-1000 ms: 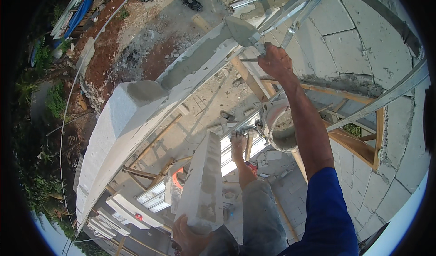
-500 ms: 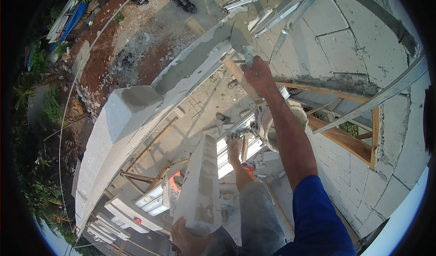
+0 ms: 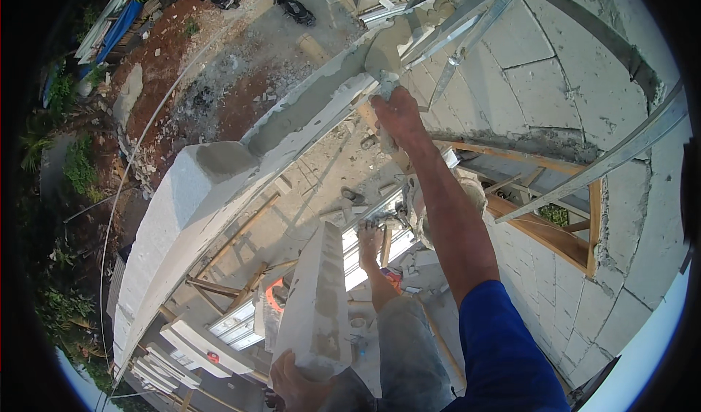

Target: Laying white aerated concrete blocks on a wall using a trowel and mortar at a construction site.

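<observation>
Head cam: right hand (image 3: pixel 398 112) wrapped tight round a trowel (image 3: pixel 383 55), blade over the far end of the wall (image 3: pixel 186 226); left hand (image 3: pixel 293 384) curled on the near end of a pale block (image 3: pixel 301 302), right of the wall and off it; mortar (image 3: pixel 296 116) already coats much of the wall's top; far end looks lumpy, so partway, I'd say

R forearm (image 3: pixel 456 226) blocks part of the bucket (image 3: pixel 419 218), R hand (image 3: pixel 398 114) hides part of the trowel (image 3: pixel 382 52) handle. Blue sleeve (image 3: pixel 504 339) cut off at btm edge; motorbike (image 3: pixel 294 9) too small for detail.
</observation>
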